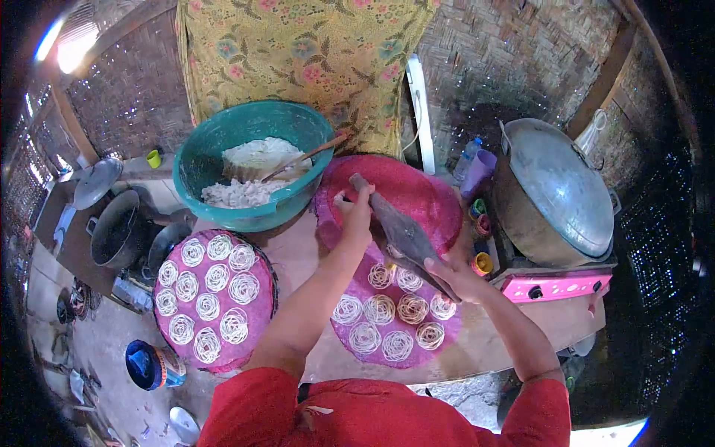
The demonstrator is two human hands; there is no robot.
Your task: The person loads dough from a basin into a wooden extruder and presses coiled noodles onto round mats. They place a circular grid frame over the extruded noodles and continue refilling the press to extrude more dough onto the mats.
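Note:
My left hand (354, 211) is closed round the upper end of a dark wooden press (403, 229), which slants down to the right. Its lower end is in my right hand (456, 279). Below the press lies a pink round mat (345, 299) with several pale, nest-like coils of strands (397, 345); some coils look browner. Part of the mat is hidden by the press and my right hand. Behind the press sits a raised pink round cloth surface (436, 201). To the left, a second pink round tray (186, 320) holds several white coils (217, 277).
A green basin (253, 216) with white dough and a wooden stick (313, 152) stands back left. At right, a large lidded pot (521, 216) sits on a pink stove (555, 287), beside a purple cup (479, 171). Dark pans (118, 231) are far left, a blue bucket (149, 366) below.

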